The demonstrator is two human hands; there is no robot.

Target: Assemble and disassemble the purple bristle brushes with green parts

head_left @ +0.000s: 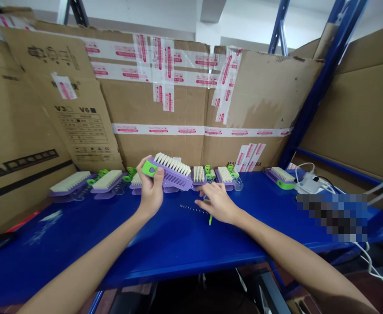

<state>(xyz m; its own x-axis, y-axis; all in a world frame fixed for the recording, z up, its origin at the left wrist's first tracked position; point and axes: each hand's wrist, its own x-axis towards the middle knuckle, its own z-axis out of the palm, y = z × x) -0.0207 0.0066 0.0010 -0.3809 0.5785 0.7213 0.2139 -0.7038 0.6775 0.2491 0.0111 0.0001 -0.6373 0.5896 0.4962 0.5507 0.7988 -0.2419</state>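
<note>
My left hand (152,187) is wrapped round a purple brush (174,174) with cream bristles and a green end piece, tilted and raised above the blue table (165,235). To its right, my right hand (219,201) is low over the table with bent, spread fingers. A small green part (210,220) shows just below those fingers; whether they touch it I cannot tell. Beside the fingertips a thin metal spring (191,209) lies on the table. Behind the hands stand more purple brush pieces (224,175) with green clips (207,170), partly hidden by my hands.
Several brush pieces (107,181) line the back left. At the back right are a brush with a green end (281,178), a white adapter (310,183) with cables, and a pixelated patch. Taped cardboard (158,109) walls the back; a blue metal post (322,87) rises on the right.
</note>
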